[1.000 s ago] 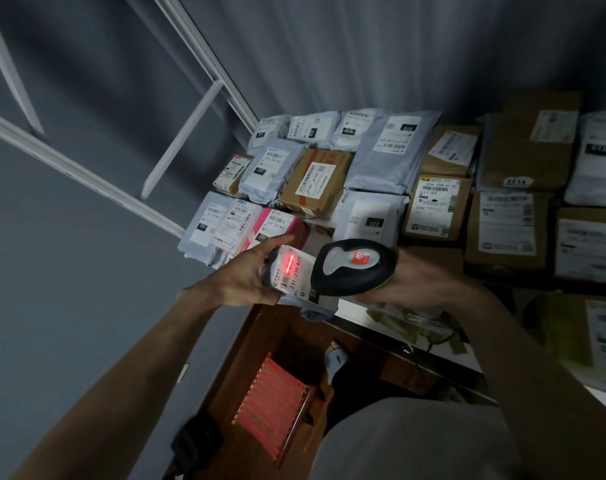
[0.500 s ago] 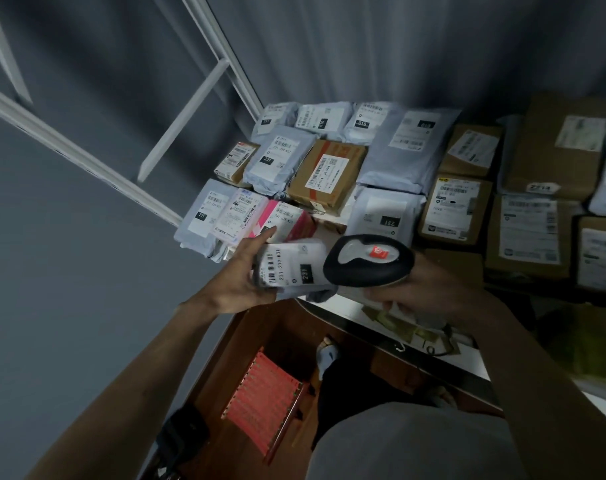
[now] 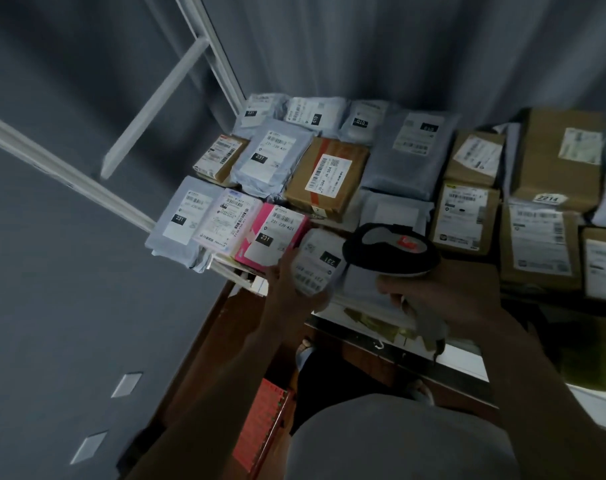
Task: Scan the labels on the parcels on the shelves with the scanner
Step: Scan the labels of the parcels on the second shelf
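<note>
My left hand [image 3: 289,289] grips a small white parcel [image 3: 317,259] with a label marked 231, at the shelf's front edge next to a pink parcel [image 3: 272,237]. My right hand [image 3: 433,299] holds the black and grey scanner [image 3: 391,249] by its handle, its head just right of the white parcel. No red light shows on the label. Several labelled grey bags and brown boxes, such as the taped carton [image 3: 327,176], lie in rows on the shelf.
White shelf frame bars [image 3: 69,174] run up the left against a grey wall. Below the shelf lie a brown wooden floor, a red ribbed crate [image 3: 260,424] and my feet. More brown boxes [image 3: 536,244] fill the right side.
The red scan light on the white parcel's label has gone out. My left hand has carried the parcel forward and down to the shelf beside the pink parcel; the scanner stayed close by.
</note>
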